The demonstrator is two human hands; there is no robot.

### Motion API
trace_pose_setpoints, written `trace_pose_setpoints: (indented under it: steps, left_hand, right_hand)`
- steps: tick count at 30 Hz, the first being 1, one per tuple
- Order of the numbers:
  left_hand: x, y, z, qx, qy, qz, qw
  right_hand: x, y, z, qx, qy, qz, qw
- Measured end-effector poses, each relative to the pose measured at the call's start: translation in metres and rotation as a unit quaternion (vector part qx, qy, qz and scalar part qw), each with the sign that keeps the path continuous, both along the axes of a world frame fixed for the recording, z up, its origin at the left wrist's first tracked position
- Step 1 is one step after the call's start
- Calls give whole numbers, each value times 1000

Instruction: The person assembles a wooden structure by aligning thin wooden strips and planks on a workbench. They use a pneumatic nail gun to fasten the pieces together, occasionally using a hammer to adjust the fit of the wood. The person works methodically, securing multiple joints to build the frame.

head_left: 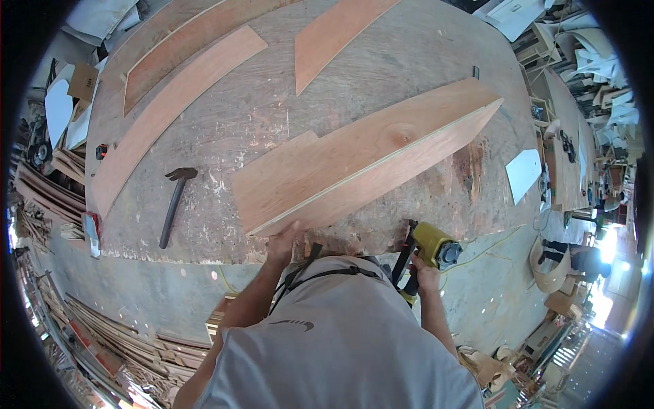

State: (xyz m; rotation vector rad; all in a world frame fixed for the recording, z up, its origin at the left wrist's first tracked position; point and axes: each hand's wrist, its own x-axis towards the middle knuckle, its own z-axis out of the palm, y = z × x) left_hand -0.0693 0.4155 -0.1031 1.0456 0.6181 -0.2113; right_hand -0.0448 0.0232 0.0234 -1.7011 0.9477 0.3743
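Observation:
Two long plywood boards joined along an edge form an angled plywood piece [368, 163], which lies slantwise on the worktable in front of me. One board has a small step cut in its far edge. My left hand [283, 244] grips the near left end of this piece, its fingers against the lower board. In my right hand [427, 274] is a yellow and black nail gun [436, 245], held by its handle just off the table's near edge, apart from the wood. A claw hammer [178, 204] lies to the left of the plywood piece.
The worktable [225, 136] also bears a long plywood strip [177, 102], another panel [337, 41] and a curved-looking board [163, 58] at the back. A yellow hose [487, 251] trails right. Stacked timber [116, 327] lies on the floor at left; another person [589, 262] is far right.

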Motion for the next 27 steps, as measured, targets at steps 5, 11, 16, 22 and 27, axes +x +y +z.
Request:
trace_pose_setpoints:
  steps: [5, 11, 16, 22, 27]
  left_hand:
    - [16, -23, 9, -24, -11, 88, 996]
    - [17, -31, 4, -9, -19, 144, 989]
    - [48, -32, 86, -60, -40, 120, 990]
    - [49, -35, 136, -106, -74, 178, 976]
    - [42, -15, 149, -52, -5, 201, 978]
  right_hand:
    - [-7, -17, -12, 19, -3, -10, 1000]
    - [0, -10, 0, 31, -23, -3, 999]
    - [1, -11, 3, -52, 5, 49, 997]
    - [13, -7, 35, -118, -55, 38, 991]
    - [39, 8, 126, -123, -118, 11, 985]
